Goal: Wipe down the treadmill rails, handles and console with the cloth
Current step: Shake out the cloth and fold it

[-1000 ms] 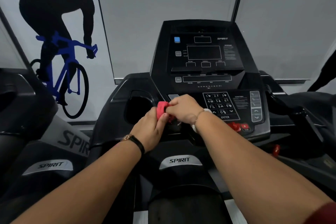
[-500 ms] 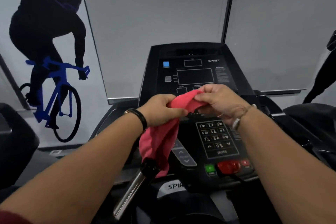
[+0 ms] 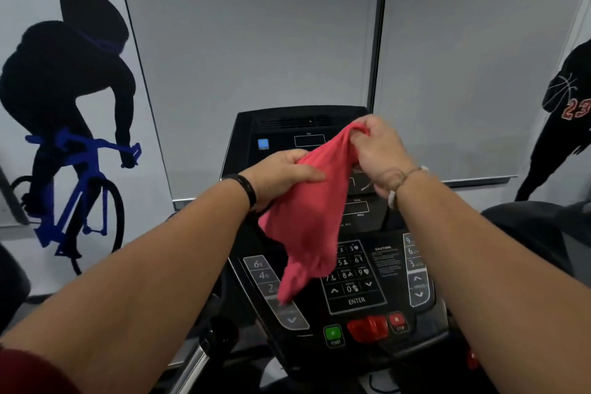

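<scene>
A pink-red cloth [image 3: 311, 217] hangs unfolded in the air in front of the black treadmill console [image 3: 377, 269]. My left hand [image 3: 281, 176] pinches its left upper edge. My right hand [image 3: 379, 150] grips the cloth's top corner, a little higher and to the right. The cloth's lower end dangles over the keypad [image 3: 355, 285] and hides part of the display. A silver handle bar [image 3: 192, 365] shows at the bottom, left of the console.
A green start button [image 3: 332, 334] and a red stop key [image 3: 367, 328] sit along the console's lower edge. Grey window blinds stand behind. Wall graphics of a cyclist [image 3: 70, 125] on the left and a basketball player [image 3: 566, 118] on the right.
The cloth went from a small wad gripped low by the console to spread open between both hands, which rose and moved apart. The camera view tilted up.
</scene>
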The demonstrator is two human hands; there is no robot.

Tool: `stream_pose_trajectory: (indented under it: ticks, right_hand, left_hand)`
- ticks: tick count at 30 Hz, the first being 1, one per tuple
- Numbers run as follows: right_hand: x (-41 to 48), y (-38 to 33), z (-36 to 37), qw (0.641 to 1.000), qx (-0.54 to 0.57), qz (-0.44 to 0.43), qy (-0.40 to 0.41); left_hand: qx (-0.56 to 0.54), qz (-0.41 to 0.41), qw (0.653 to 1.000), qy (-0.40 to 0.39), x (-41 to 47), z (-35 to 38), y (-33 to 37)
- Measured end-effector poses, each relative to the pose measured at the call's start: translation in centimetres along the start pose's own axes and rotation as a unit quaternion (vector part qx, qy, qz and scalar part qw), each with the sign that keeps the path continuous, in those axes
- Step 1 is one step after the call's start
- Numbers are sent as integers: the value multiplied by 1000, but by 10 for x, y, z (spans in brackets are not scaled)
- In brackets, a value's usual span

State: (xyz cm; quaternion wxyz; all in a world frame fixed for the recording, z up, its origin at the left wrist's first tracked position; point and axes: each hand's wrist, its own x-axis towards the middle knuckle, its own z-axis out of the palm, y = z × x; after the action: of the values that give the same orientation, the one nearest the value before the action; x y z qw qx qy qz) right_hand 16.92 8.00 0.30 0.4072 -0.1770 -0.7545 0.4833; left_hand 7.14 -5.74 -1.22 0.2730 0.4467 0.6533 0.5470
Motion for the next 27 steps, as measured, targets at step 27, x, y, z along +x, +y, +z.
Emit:
stream_pose_trajectory:
  ticks: [27]
  right_hand:
    - [45, 2, -48, 976, 208, 17, -67]
  left_hand:
    - [6, -67, 998, -13, -23, -105, -30]
